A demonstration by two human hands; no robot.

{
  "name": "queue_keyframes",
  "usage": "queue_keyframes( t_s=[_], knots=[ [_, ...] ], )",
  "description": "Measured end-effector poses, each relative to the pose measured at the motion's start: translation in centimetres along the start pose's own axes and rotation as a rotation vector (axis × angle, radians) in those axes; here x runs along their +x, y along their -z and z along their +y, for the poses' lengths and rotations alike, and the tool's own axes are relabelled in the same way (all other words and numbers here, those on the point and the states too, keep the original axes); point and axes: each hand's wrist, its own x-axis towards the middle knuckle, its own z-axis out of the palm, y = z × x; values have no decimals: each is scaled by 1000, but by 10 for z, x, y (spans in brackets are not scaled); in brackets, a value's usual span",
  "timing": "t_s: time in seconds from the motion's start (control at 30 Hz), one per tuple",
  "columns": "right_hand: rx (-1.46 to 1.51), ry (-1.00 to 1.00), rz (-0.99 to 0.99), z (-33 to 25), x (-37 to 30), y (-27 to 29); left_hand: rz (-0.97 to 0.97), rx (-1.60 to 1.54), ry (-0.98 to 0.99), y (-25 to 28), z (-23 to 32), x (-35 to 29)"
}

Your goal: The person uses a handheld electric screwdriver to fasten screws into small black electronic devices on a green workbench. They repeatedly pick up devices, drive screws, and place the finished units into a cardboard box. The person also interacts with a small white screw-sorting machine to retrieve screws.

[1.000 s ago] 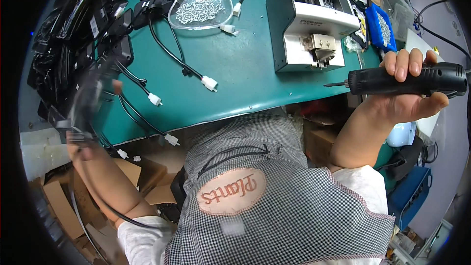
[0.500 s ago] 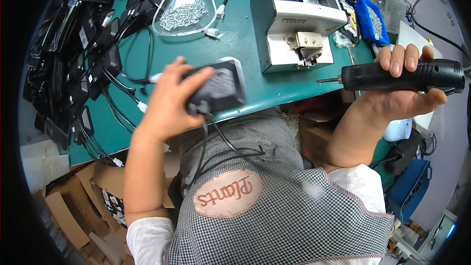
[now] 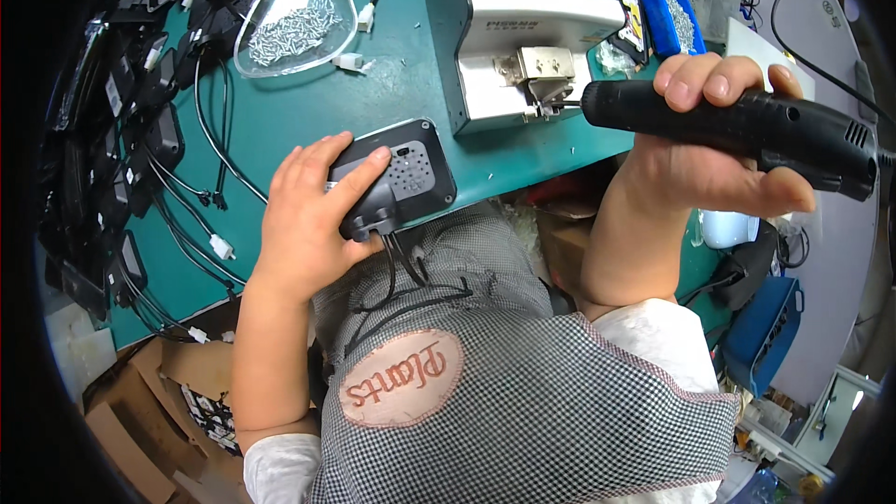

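My left hand point(image 3: 313, 201) grips a black rectangular device point(image 3: 411, 168) with a perforated grey panel and cables trailing from its lower side, close above the table's front edge. Screw holes show at the device's corners. Wrapped in my right hand point(image 3: 714, 131) is a black electric screwdriver point(image 3: 737, 126), held level and pointing left. Its bit point(image 3: 565, 104) meets the metal outlet at the front of a white and grey screw feeder point(image 3: 541, 28). Whether a screw sits on the bit is too small to tell.
On the green table point(image 3: 392, 89) a clear dish point(image 3: 297, 23) holds many small screws. A blue bin point(image 3: 670, 17) of screws stands behind the feeder. Black devices with cables and white connectors point(image 3: 221, 245) crowd the left. Cardboard boxes point(image 3: 140, 411) lie below left.
My right hand has moved left with the electric screwdriver, bringing its bit to the feeder outlet. The device in my left hand, blurred before, now shows its perforated panel clearly.
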Motion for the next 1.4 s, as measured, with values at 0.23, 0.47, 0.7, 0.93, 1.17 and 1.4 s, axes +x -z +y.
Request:
queue_keyframes(
  t_s=[0.23, 0.47, 0.7, 0.93, 1.17, 1.4],
  knots=[
    [-19, -33, 28, 7, -6, -2, 18, -10, -7, -3, -1, 0],
    [-101, -123, -116, 7, -3, -3, 34, -17, 1, -4, -1, -2],
    [118, -279, -315, 5, -12, -20, 33, -4, 26, -2, 4, -3],
    [199, -210, -332, 32, -41, -52, 19, -23, 11, -2, -5, -13],
    [81, -180, -245, 55, -53, -58, 41, -25, 3, -4, -5, -14],
    [198, -242, -281, 53, -50, -59, 29, -24, 40, 0, -8, -22]
  ],
)
